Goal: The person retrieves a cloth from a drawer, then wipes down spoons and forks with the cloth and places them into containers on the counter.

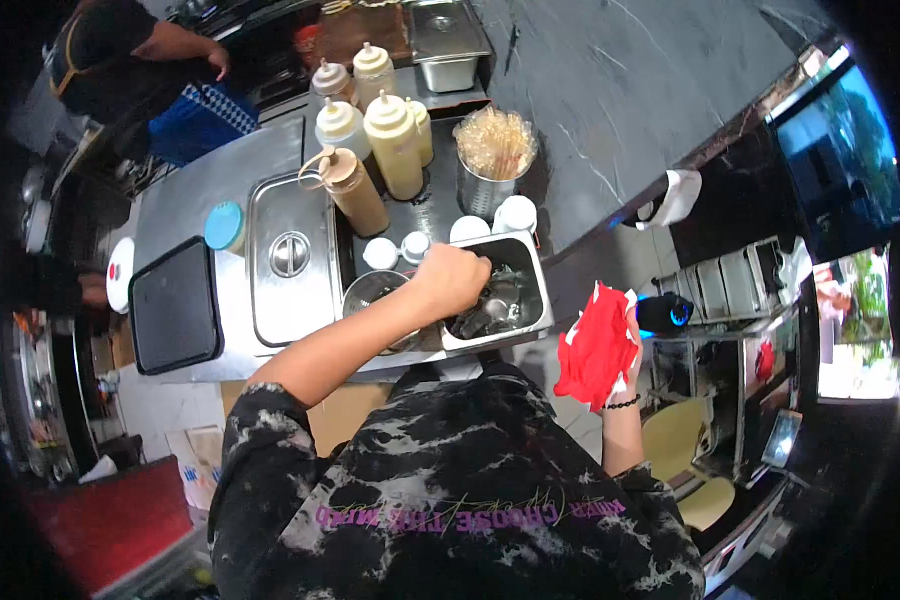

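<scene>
My left hand (453,282) reaches over a rectangular metal container (542,318) with dark and shiny metal utensils (502,303) inside. Its fingers are curled down at the container, and what they hold is hidden. A round metal container (362,290) sits under my left wrist. Off to the right, beyond the counter edge, my right hand (632,372) is closed on a crumpled red and white cloth (598,345), which covers most of the fingers.
Squeeze bottles (392,145), a metal cup of wrapped straws (487,180) and white-capped shakers (516,214) stand behind the containers. Left are a lidded steel pan (292,285), a black tray (175,305) and a blue-lidded jar (224,226). A co-worker (120,60) stands at upper left.
</scene>
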`<state>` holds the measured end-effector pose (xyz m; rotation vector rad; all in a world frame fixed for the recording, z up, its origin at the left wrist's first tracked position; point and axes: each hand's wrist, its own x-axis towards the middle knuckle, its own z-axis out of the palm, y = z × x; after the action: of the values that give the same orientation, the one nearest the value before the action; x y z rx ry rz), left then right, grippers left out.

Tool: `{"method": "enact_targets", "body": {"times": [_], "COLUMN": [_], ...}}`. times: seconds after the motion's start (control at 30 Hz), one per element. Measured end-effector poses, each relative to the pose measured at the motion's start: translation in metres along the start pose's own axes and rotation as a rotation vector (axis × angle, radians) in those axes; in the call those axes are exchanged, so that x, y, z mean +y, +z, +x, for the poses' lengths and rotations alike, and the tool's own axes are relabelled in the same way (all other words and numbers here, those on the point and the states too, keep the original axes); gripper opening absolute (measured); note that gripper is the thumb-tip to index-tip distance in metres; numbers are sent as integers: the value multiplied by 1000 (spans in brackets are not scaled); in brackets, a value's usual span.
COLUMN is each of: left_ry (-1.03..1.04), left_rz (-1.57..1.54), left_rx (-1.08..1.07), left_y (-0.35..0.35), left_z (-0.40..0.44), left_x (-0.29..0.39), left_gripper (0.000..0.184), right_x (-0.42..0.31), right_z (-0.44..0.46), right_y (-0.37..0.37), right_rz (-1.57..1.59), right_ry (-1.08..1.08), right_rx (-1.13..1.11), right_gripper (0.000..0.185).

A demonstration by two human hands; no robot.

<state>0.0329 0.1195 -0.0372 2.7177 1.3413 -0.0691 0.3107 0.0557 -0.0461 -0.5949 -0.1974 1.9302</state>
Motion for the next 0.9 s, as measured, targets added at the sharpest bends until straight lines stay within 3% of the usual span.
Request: {"method": "enact_targets", "body": {"times": [0.1, 0.27, 0.33, 0.47, 0.63, 0.67, 0.77, 0.8, 0.87, 0.9], "left_ry": [-248, -352, -372, -510, -559, -568, -605, -616, -672, -698], "left_rz": [-294, -728, -1492, -1947, -1982, -1980, -1766, -1762, -1603, -1613], "left_rx": [86, 143, 87, 206, 331, 350, 521, 536, 691, 714], "left_y": [-13, -10, -13, -26, -25, -23, -23, -20, -10, -7], "left_z": [-16, -47, -61, -88, -88, -84, -71, -69, -63, -62], "left_x": [-6, -12, -3, 31, 66, 73, 95, 98, 99, 100], "left_gripper": [16, 16, 14, 13, 16, 16, 12, 12, 11, 11], "right_x": [14, 26, 30, 31, 40, 43, 55, 54, 55, 56], "right_z": [1, 4, 8, 12, 32, 37, 57, 66, 76, 79], "right_y": [5, 1, 15, 49, 72, 72, 89, 88, 88, 87], "right_rz": [-18, -46, -2, 9, -160, -231, -969, -1120, -1035, -1035], "right_ry": [-60, -39, -50, -28, -138, -177, -423, -490, -464, -453], "right_rx": [44, 26, 84, 34, -68, -170, -260, -231, -212, -233], "right_gripper": [49, 47, 47, 48, 61, 57, 58, 48, 30, 30]}}
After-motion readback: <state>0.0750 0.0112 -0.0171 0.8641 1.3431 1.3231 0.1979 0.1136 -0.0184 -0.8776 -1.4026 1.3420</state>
